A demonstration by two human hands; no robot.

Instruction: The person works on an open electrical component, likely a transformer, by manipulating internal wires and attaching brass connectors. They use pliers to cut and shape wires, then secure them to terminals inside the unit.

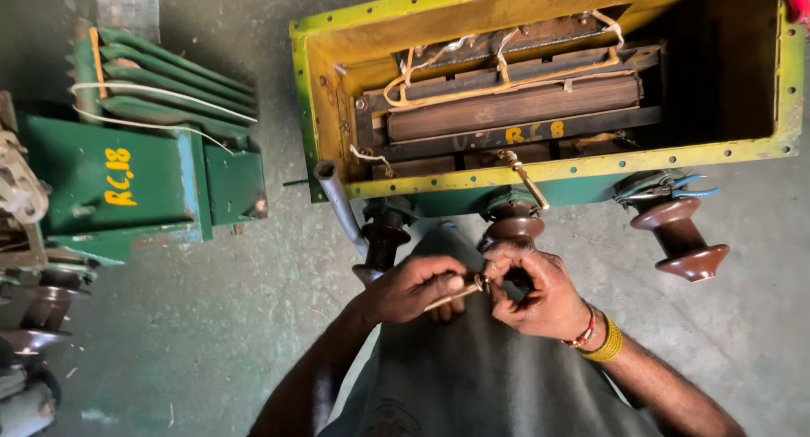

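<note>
Looking down on two bare hands meeting low in the middle, just below an open yellow-lined tank (337, 91) with green outer walls and a flange dotted with bolt holes. Left hand (413, 287) closed around a thin brass rod (451, 298), grip pinched near the rod's right end, thumb on top. Right hand (540, 292) curled shut, fingertips (498, 277) pinching a small brass nut (480, 281) right at the rod's tip, nut and rod touching. Red thread and yellow bangles (603, 340) on the right wrist. Directly behind the hands, the middle brown porcelain bushing (515, 226), hanging from the tank's near wall, with a brass stud (527, 180) slanting over the flange above it. Another brown bushing (384, 239) just to the left, beside a grey metal pipe (337, 201); a third bushing (682, 239) well apart to the right, under a blue-handled tool (666, 186) resting by the flange. Inside the tank, a dark laminated core (510, 108) tied with pale tapes. Off to the left on the concrete floor (211, 319), a second green tank (118, 184) with ribbed fins and yellow painted marks. Grey cloth over the lap beneath the hands.
</note>
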